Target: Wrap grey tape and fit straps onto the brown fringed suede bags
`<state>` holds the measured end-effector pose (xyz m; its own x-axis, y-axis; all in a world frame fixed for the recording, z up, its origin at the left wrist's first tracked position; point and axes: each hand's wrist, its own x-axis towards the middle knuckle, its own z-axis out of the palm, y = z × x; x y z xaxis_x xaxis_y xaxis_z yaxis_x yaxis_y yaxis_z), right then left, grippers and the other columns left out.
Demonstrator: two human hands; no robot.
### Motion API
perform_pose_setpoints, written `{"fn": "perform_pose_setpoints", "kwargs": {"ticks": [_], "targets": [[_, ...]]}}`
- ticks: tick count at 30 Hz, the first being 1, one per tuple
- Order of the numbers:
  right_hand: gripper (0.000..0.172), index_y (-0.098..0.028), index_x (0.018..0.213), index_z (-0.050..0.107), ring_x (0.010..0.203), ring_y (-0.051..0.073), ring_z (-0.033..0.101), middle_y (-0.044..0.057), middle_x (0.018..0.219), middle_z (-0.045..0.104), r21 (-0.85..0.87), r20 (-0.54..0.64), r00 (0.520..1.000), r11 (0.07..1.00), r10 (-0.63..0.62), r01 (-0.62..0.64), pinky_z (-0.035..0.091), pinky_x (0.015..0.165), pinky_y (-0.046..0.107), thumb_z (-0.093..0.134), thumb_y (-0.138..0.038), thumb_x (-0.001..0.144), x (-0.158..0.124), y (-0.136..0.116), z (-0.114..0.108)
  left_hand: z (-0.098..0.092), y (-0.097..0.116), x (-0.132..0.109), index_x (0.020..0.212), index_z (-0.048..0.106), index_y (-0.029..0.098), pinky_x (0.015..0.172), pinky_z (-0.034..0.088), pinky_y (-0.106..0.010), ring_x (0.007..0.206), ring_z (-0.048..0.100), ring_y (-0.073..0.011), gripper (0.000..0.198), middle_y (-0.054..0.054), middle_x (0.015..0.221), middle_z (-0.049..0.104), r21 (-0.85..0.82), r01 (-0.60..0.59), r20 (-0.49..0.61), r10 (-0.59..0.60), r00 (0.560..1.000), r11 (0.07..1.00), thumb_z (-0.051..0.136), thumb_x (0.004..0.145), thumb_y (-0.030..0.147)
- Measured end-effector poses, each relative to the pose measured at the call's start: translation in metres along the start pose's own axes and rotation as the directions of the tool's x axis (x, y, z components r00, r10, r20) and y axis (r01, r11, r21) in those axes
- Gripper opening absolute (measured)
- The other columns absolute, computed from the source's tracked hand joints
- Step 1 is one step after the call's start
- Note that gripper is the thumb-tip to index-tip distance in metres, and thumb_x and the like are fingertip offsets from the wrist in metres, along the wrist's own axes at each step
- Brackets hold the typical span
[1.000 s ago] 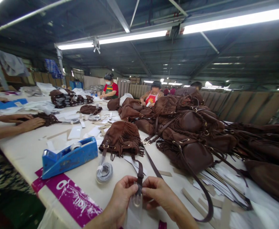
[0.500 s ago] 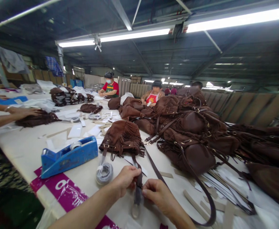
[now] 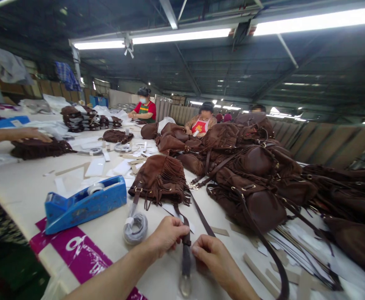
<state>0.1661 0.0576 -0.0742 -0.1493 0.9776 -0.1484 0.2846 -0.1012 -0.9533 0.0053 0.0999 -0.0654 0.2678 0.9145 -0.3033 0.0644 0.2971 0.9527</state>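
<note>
My left hand (image 3: 167,236) pinches a dark brown bag strap (image 3: 186,259) between thumb and fingers, just above a small loop on it. Clear film seems to cover the strap's near end, where a rounded metal piece (image 3: 185,286) shows. Close by on the right, my right hand (image 3: 212,255) has thumb and forefinger pressed together; what lies between them is too small to make out. The strap runs up to a brown fringed bag (image 3: 157,177) lying on the table. Left of my left hand sits a wrapped strap coil (image 3: 135,229), bound with a white band.
A blue tape dispenser (image 3: 85,205) stands at the left on purple printed plastic (image 3: 79,252). Brown bags (image 3: 247,175) are heaped at the right. Card strips (image 3: 260,271) and paper scraps lie about. A co-worker's hand (image 3: 29,134) rests over another bag at far left; other people sit across the table.
The view has shifted slightly. My left hand keeps its pinch on the strap, whose near end now hangs straighter and shows more clearly. The co-worker's hand at far left has moved a little.
</note>
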Motion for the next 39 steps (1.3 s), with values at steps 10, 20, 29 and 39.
{"fn": "perform_pose_setpoints", "kwargs": {"ticks": [10,20,29,39], "targets": [[0.018,-0.019,0.061,0.050,0.050,0.010,0.040,-0.006,0.051,0.045,-0.038,0.045,0.999,0.999,-0.016,0.018,0.029,0.050,0.024,0.057,-0.033,0.069,-0.002,-0.002,-0.002,-0.006,-0.001,0.001,0.063,0.057,0.014,0.037,0.030,-0.017,0.039,0.042,-0.0059,0.015,0.004,0.053,0.053,0.052,-0.015,0.172,0.006,0.985,0.999,0.064,0.059,0.027],[0.014,-0.020,0.070,0.052,0.057,0.013,0.045,-0.005,0.059,0.050,-0.184,0.063,0.993,0.977,-0.099,0.109,0.036,0.054,0.024,0.052,-0.030,0.080,-0.006,-0.005,-0.007,-0.001,-0.006,-0.001,0.080,0.049,0.016,0.036,0.043,-0.019,0.038,0.053,-0.0115,0.014,0.001,0.055,0.059,0.033,-0.011,0.258,0.002,0.966,0.999,0.055,0.070,0.022],[0.018,-0.022,0.070,0.049,0.061,0.014,0.046,-0.004,0.064,0.046,-0.124,0.048,0.989,0.981,-0.143,0.148,0.040,0.054,0.023,0.052,-0.035,0.082,-0.005,-0.006,-0.002,-0.004,-0.002,-0.004,0.074,0.053,0.016,0.035,0.035,-0.016,0.036,0.045,-0.0072,0.007,0.004,0.052,0.052,0.025,-0.099,0.231,0.090,0.969,0.995,0.056,0.068,0.019],[0.024,-0.022,0.070,0.054,0.079,0.019,0.055,0.006,0.092,0.059,-0.293,0.029,0.910,0.867,-0.413,0.403,0.047,0.071,0.029,0.048,-0.036,0.089,-0.005,-0.006,-0.001,0.002,-0.018,0.005,0.071,0.054,0.015,0.035,0.027,-0.017,0.034,0.037,-0.0059,0.013,0.007,0.048,0.048,-0.045,-0.062,0.192,0.070,0.979,0.997,0.064,0.066,0.023]]}}
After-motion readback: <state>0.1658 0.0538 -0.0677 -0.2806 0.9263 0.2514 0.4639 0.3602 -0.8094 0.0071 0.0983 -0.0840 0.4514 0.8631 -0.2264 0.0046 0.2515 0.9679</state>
